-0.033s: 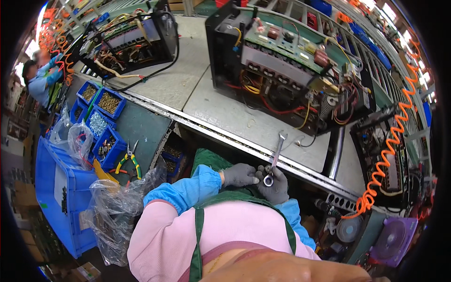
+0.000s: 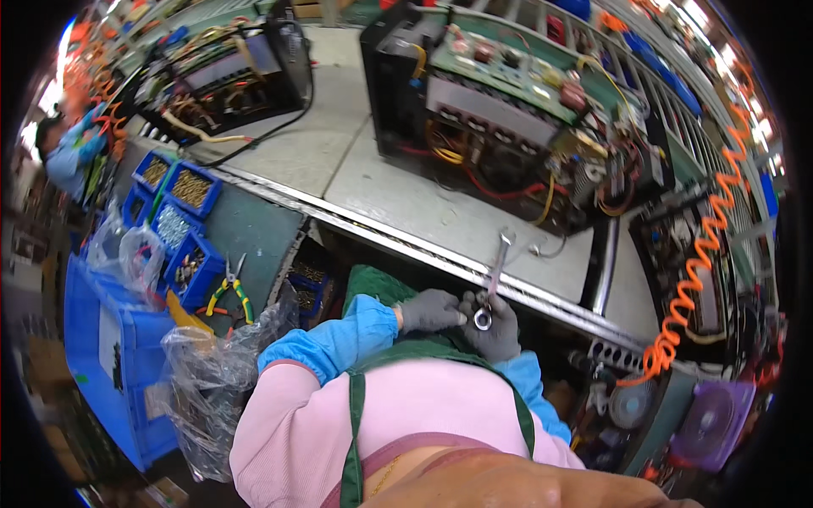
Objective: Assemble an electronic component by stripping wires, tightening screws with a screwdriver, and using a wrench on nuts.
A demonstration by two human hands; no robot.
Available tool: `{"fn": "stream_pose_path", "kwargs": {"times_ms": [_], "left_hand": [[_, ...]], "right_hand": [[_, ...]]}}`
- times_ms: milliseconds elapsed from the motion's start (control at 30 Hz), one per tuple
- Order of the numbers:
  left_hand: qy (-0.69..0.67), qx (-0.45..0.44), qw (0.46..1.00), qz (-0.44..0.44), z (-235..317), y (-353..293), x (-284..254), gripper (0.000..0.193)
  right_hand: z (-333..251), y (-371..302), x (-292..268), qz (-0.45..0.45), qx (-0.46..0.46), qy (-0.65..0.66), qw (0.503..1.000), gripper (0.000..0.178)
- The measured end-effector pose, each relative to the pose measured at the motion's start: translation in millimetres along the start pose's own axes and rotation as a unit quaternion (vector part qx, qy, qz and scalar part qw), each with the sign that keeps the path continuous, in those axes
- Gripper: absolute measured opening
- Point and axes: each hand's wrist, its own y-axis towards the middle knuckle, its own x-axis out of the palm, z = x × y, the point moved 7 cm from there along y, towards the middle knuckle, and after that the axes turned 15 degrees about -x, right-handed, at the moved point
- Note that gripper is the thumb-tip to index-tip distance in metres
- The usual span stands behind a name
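And there's your right hand in its grey fabric glove (image 2: 494,332), just below the frame's centre, fingers clamped round the long silver metal wrench (image 2: 500,262). The ring end sits against your glove; the forked end points up, over the pale grey flat worktop (image 2: 406,207).

In from the left comes your left hand in a matching grey glove (image 2: 430,311), fingers curled together, tips just beside the right; whether they pinch anything, I cannot tell.

Up at the top centre, a black open-framed electrical unit with a green circuit board (image 2: 495,110) stands on that worktop. Over at centre left, yellow-and-green-handled pliers (image 2: 243,298) lie with handles spread, near a small blue plastic bin (image 2: 203,294) of little parts. Down the right side hangs a bright orange coiled hose (image 2: 703,254), a purple square-framed fan (image 2: 716,423) below it.
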Motion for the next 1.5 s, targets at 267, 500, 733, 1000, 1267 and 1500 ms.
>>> {"fn": "stream_pose_path", "kwargs": {"times_ms": [267,500,733,1000,1267,1500], "left_hand": [[-0.033,0.021,0.998,-0.052,12.4,-4.7,4.9,0.039],[-0.095,0.016,0.994,-0.052,3.5,12.4,22.1,0.035],[0.033,-0.006,0.994,-0.100,31.6,1.8,14.5,0.047],[-0.117,0.140,0.959,0.219,55.4,9.6,-65.5,0.022],[-0.094,0.156,0.942,0.281,27.8,33.7,-76.1,0.015],[-0.085,0.170,0.939,0.286,31.6,28.5,-76.6,0.015]], "right_hand": [[-4.7,-7.1,4.4,-0.002,0.032,-0.029,0.999,0.021],[-19.6,-9.6,-3.2,-0.013,-0.006,-0.087,0.996,0.018],[-38.2,-26.9,26.3,0.012,-0.025,-0.298,0.954,0.025],[-126.3,-51.9,51.2,0.068,-0.178,-0.657,0.729,0.034],[-193.0,-50.5,76.9,0.080,-0.320,-0.877,0.349,0.026],[-200.1,-47.7,117.4,0.075,-0.368,-0.901,0.218,0.027]]}}
